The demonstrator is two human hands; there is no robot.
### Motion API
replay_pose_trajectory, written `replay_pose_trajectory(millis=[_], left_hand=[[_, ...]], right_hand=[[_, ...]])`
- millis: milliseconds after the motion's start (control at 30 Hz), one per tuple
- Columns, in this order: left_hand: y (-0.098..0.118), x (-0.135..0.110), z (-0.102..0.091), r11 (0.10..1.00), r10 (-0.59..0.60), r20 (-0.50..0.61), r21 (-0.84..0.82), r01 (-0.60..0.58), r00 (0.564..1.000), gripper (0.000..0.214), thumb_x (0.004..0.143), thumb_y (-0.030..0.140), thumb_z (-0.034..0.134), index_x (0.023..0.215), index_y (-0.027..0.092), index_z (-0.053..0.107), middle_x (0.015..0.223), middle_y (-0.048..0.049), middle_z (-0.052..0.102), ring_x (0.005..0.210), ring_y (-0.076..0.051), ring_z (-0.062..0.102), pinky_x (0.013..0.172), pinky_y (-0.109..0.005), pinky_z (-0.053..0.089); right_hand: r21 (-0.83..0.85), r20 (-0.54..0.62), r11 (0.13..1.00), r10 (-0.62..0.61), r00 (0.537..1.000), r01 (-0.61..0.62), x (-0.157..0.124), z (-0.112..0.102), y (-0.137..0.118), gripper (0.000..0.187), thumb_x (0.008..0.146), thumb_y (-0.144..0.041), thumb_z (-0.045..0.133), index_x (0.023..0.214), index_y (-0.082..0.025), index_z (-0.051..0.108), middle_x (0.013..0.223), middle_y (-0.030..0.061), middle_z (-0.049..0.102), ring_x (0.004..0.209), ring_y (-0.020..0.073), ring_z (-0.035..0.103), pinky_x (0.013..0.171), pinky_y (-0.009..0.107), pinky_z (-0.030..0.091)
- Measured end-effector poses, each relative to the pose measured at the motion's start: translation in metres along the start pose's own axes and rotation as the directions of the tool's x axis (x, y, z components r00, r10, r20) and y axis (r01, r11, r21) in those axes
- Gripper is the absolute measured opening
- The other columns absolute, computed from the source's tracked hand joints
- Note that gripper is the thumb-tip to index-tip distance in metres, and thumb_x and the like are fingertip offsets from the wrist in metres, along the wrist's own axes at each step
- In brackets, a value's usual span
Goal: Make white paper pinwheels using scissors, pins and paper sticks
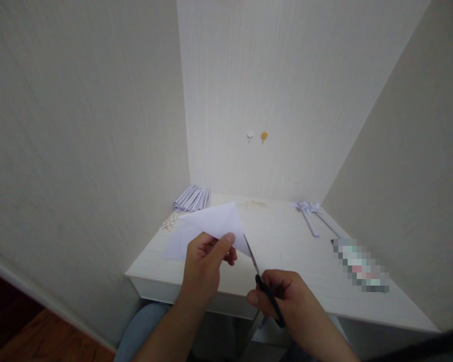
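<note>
Between the thumb and fingers of my left hand (pixel 207 259) is a folded sheet of white paper (pixel 221 218), held up above the table with one corner pointing away from me. My right hand (pixel 283 299) grips black-handled scissors (pixel 264 284), fingers in the handle loops. Their blades touch the right-hand edge of the paper; how far the blades are apart is hard to make out. More flat white paper (pixel 173 244) lies on the table beyond my left hand.
At the back left sit a stack of folded paper strips (pixel 192 197) and small pale bits (pixel 169 223). Rolled paper sticks (pixel 310 223) and a pixelated item (pixel 360 266) lie on the right. Walls enclose the white table (pixel 219 299); two hooks (pixel 264 136) hang behind.
</note>
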State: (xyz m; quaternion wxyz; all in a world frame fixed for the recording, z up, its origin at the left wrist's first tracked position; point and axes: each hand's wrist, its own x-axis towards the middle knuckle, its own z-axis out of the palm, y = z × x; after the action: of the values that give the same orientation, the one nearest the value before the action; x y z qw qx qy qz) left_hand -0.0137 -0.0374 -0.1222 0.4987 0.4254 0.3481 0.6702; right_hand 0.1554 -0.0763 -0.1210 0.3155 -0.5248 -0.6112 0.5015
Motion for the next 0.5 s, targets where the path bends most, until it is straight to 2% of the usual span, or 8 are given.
replay_pose_trajectory(millis=[500], left_hand=[[-0.0010, -0.0014, -0.0024, 0.999, -0.045, 0.058, -0.004, 0.046, 0.997, 0.027, 0.078, 0.034, 0.079, 0.062, 0.014, 0.071, 0.055, -0.0028, 0.065, 0.052, -0.014, 0.057, 0.052, -0.027, 0.049]], right_hand=[[0.075, 0.031, 0.997, 0.013, 0.999, -0.016, -0.0006, -0.0002, -0.0004, 0.046, 0.066, -0.051, 0.081, 0.057, -0.021, 0.046, 0.055, -0.0070, 0.038, 0.054, 0.0092, 0.029, 0.051, 0.025, 0.025]])
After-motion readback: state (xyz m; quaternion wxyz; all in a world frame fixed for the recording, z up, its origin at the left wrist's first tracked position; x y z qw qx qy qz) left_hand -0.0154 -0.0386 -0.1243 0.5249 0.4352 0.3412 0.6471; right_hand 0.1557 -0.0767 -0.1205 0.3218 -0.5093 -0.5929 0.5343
